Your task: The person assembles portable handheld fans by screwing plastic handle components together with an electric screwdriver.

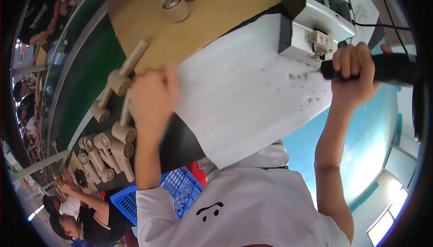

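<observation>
A dark, flat counter is carrying the work items. A large white sheet is covering its central part, and a brown, flat board is lying beyond the sheet's upper left edge. A silver, box-shaped metal machine is standing at the upper right of the sheet. A blue, lattice-walled plastic basket is sitting below the counter's near left edge. A black, elongated handheld tool is extending across the right side, its narrow end pointing left, near the machine's front. The right hand is clamping its fingers around this tool. Beige plastic handheld fans are lying clustered at the left, and more are resting on the board. The left hand is hovering or resting just beside the nearest fans; blur is hiding whether it is gripping one. Tiny metallic pieces are lying scattered on the sheet, below the machine.
</observation>
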`<state>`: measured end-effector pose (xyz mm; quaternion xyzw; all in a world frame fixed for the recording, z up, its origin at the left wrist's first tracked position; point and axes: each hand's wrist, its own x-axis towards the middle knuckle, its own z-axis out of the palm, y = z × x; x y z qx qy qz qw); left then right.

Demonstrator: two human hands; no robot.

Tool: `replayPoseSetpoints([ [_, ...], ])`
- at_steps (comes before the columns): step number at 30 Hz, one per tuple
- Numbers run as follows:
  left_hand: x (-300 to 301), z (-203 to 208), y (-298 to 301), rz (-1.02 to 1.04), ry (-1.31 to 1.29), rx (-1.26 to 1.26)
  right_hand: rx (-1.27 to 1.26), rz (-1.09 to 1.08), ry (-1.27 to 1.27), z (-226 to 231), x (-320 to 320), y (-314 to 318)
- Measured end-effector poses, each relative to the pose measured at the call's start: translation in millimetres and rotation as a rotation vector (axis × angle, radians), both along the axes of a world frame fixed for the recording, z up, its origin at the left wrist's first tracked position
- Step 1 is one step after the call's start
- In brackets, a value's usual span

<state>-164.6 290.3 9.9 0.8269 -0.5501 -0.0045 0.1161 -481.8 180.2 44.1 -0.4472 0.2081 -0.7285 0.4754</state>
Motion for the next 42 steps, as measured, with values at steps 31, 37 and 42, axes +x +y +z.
replayPoseSetpoints([
  [31, -73.1, -8.7, -24.0, -0.937, 0.581, -0.504, -0.058, 0.310, -0.283, 31.9, 30.0, 35.8],
  [37, -91.2, -20.7, -14.9, -0.939, 0.694, -0.502, -0.149, 0.346, -0.214, 31.1, 46.9, 46.2],
  [42, -93.5, -18.5, -12.3, -0.928, 0.695, -0.504, -0.158, 0.344, -0.142, 23.8, 49.6, 48.3],
])
